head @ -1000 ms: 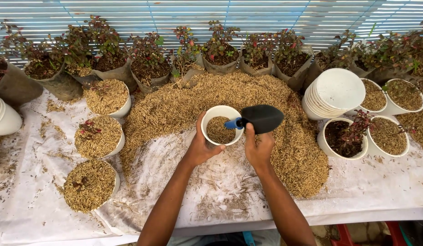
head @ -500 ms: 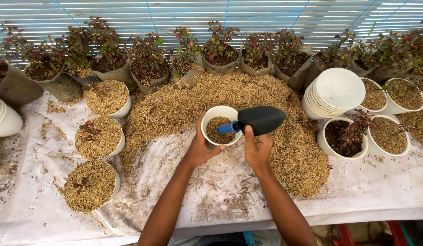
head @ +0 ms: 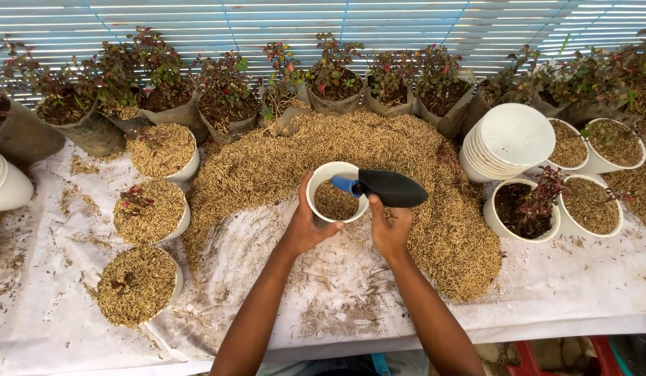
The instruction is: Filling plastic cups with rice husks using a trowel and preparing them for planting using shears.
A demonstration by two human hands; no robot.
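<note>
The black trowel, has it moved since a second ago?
Yes. The black trowel has dropped slightly toward the person, judged against the stack of white pots.

I see my left hand (head: 305, 226) wrapped around a white pot (head: 335, 191) partly filled with husk, held over the worktop (head: 51, 327). My right hand (head: 391, 226) holds a black scoop (head: 389, 188) at the pot's rim, beside the husk heap (head: 378, 153).

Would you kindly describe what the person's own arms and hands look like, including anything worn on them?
Both forearms are bare up to the bottom edge of the picture: no sleeves, gloves, watch or bracelets show. The left hand and right hand show no rings or markings. Both arms are slim.
</note>
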